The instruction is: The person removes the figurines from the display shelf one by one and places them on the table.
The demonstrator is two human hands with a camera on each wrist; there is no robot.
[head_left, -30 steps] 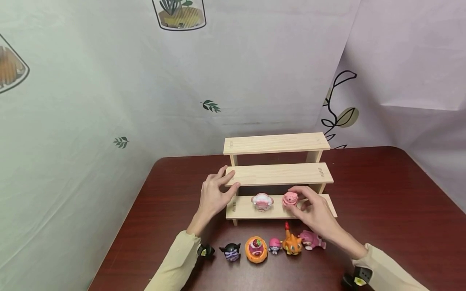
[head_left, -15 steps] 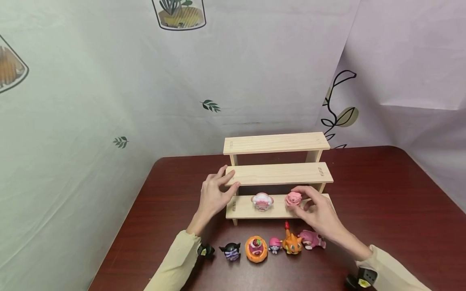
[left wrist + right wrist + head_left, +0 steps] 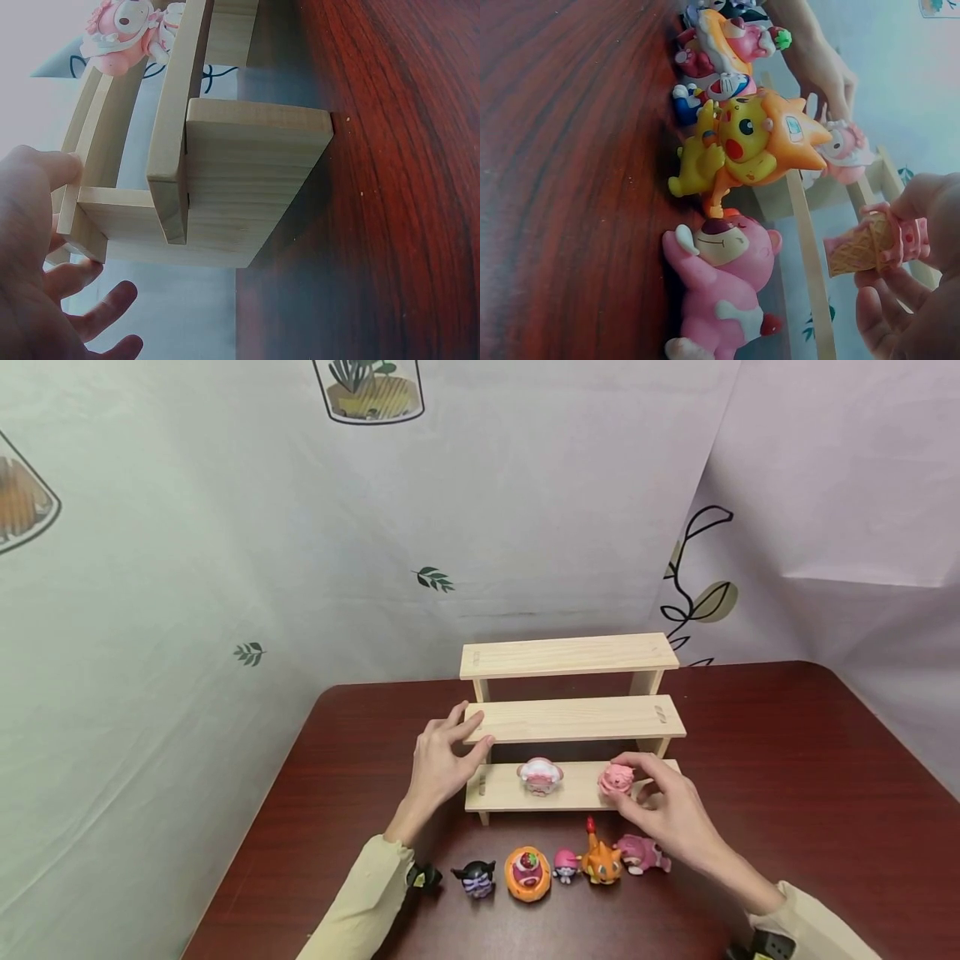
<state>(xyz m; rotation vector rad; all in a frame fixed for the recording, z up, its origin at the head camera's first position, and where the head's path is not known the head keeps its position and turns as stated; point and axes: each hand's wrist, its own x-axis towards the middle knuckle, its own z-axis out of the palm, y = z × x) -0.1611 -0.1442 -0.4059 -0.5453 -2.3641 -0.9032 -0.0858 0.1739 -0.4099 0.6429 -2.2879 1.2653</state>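
A three-tier wooden shelf [image 3: 577, 718] stands on the table. My left hand [image 3: 440, 764] grips the left end of its middle board; in the left wrist view the thumb [image 3: 56, 166] and fingers are around that board's corner. With thumb and fingers my right hand [image 3: 667, 806] pinches a pink ice cream cone figurine [image 3: 616, 778] at the right part of the lowest board. Its waffle cone [image 3: 868, 244] shows in the right wrist view. Whether its base touches the board I cannot tell. A pink-and-white figurine [image 3: 540, 776] stands left of it on the same board.
In front of the shelf, a row of figurines sits on the dark red table [image 3: 337, 877]: a black-and-purple one [image 3: 477, 879], an orange ring-shaped one [image 3: 528, 874], a small pink-topped one [image 3: 566, 866], an orange-hooded yellow one [image 3: 742, 146] and a pink bear [image 3: 731, 281].
My right hand has moved a little to the right along the lowest board, with the ice cream cone figurine in its fingers. The left hand has stayed at the middle board's end.
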